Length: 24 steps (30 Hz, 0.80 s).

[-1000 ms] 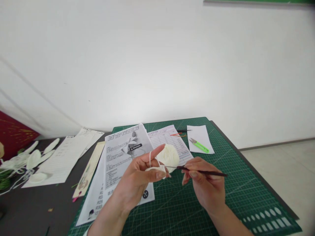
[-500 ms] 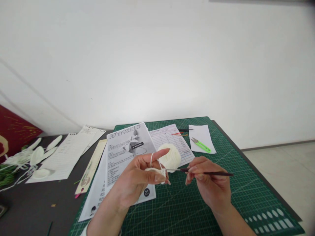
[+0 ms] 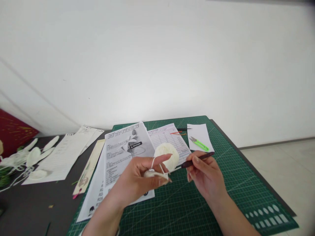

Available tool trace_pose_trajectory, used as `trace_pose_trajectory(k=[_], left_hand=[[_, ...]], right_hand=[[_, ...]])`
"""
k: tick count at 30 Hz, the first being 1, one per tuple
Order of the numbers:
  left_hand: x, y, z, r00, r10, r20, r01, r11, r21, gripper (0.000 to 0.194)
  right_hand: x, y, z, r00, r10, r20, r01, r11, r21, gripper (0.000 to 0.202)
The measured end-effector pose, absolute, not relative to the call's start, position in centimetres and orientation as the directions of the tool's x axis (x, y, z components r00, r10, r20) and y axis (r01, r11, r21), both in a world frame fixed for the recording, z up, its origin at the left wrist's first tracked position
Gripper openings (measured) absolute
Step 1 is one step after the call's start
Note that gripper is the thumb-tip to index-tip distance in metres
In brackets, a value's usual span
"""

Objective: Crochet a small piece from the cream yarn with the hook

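My left hand (image 3: 140, 178) is raised over the green cutting mat (image 3: 221, 183), with cream yarn looped over its forefinger and a small crocheted piece (image 3: 152, 173) pinched between thumb and fingers. In my right hand (image 3: 205, 173) is a dark crochet hook (image 3: 194, 160), its tip pointing left into the yarn at my left fingertips. A ball of cream yarn (image 3: 167, 154) lies on the papers just behind both hands.
Printed instruction sheets (image 3: 125, 154) and a form (image 3: 169, 137) lie on the mat. Green thread snips (image 3: 199, 143) rest on a white slip at the back. White crocheted petals (image 3: 34, 155) and a lined sheet (image 3: 62, 154) are at the left. The table edge runs along the right.
The hook's rear end has swung up and back, so it now slants instead of lying level. Both hands have shifted slightly down and the tip stays at the yarn.
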<state>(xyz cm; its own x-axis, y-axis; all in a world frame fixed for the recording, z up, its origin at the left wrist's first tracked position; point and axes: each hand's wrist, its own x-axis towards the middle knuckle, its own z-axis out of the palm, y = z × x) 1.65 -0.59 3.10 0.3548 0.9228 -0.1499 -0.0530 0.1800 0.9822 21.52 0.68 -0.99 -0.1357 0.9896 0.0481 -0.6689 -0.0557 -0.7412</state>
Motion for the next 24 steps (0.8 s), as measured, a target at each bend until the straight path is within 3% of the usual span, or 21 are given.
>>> trace_pose_trajectory(k=[3, 7, 11, 15, 18, 21, 24], left_hand=[[2.3, -0.7, 2.9, 0.268, 0.963, 0.026, 0.041, -0.039, 0.998, 0.036], [3.3, -0.7, 2.3, 0.159, 0.961, 0.226, 0.022, -0.232, 0.972, 0.04], [3.7, -0.7, 1.2, 0.115, 0.965, 0.237, 0.069, -0.246, 0.967, 0.043], [4.3, -0.7, 1.0, 0.04, 0.995, 0.088, 0.022, -0.089, 0.996, 0.044], [4.9, -0.8, 1.4, -0.02, 0.997, -0.08, -0.106, 0.078, 0.991, 0.047], [5.4, -0.8, 1.6, -0.05, 0.986, -0.158, -0.212, 0.144, 0.967, 0.045], [5.7, -0.8, 1.5, -0.037, 0.977, -0.212, -0.329, 0.188, 0.925, 0.045]], right_hand=[[21.1, 1.2, -1.1, -0.203, 0.966, -0.16, -0.724, -0.258, -0.639, 0.016], [20.8, 1.4, -1.2, -0.21, 0.95, -0.233, -0.747, -0.31, -0.589, 0.018], [20.5, 1.1, -1.2, -0.158, 0.972, -0.173, -0.715, -0.233, -0.659, 0.018], [20.3, 0.7, -1.2, -0.059, 0.996, -0.074, -0.659, -0.094, -0.746, 0.015], [20.1, 0.2, -1.3, 0.026, 0.997, 0.068, -0.541, 0.072, -0.838, 0.009], [19.9, -0.4, -1.6, 0.088, 0.922, 0.378, -0.247, 0.388, -0.888, 0.017], [19.9, -0.8, -2.2, -0.024, 0.653, 0.757, 0.097, 0.755, -0.648, 0.044]])
